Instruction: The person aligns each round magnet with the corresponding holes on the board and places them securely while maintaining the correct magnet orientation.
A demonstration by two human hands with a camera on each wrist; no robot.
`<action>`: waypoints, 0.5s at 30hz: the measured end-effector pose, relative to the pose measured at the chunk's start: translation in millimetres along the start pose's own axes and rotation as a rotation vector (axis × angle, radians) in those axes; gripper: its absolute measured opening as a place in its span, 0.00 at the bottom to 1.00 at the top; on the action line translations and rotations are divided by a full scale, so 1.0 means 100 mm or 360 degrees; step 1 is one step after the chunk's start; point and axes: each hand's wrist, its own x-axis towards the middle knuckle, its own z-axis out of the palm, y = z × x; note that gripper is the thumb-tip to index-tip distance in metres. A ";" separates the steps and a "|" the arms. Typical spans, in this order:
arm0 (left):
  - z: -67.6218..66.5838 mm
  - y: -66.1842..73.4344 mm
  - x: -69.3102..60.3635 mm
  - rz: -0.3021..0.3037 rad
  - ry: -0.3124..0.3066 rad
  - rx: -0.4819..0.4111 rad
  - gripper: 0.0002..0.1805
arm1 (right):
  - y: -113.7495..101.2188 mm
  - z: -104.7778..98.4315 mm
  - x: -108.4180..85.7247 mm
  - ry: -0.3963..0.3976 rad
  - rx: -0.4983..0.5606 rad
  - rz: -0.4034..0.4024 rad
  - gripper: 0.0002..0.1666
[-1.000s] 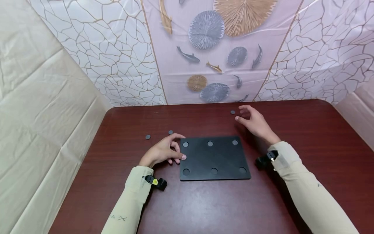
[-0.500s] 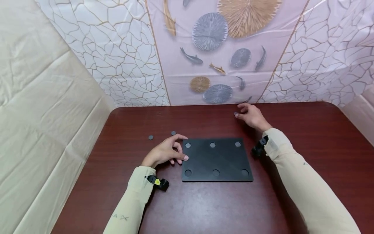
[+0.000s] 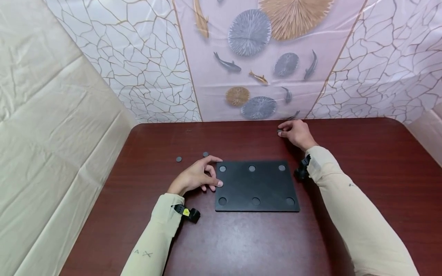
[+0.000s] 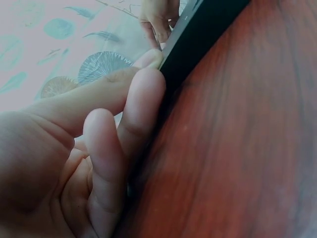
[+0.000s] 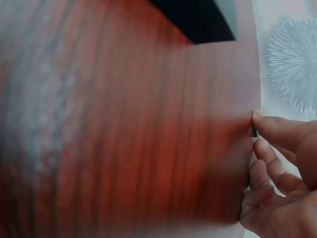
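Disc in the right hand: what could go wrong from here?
The held disc, pinched by the right hand near the far edge of the table, might slip and drop off. The left hand holds the black board only at its left edge, so a bump could swivel it. That hand might also nudge the loose disc close by.

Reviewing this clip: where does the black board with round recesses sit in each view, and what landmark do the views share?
Head: black board below and right of centre.
Left wrist: black board at the top, right of centre, cut off by the frame.
Right wrist: black board at the top, only a corner showing.
Shared landmark: the right hand.
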 end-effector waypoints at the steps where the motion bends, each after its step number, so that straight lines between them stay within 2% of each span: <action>1: 0.00 0.00 0.00 -0.0003 0.0002 -0.0001 0.42 | -0.01 -0.01 0.00 0.0003 -0.0010 -0.0002 0.16; 5: 0.01 0.02 0.00 -0.0011 -0.0007 -0.0002 0.42 | -0.03 -0.03 0.01 -0.0017 -0.0104 -0.0014 0.14; 15: 0.00 0.02 0.00 -0.0004 -0.0003 0.0005 0.41 | -0.05 -0.11 0.07 -0.0211 -0.0287 -0.0168 0.14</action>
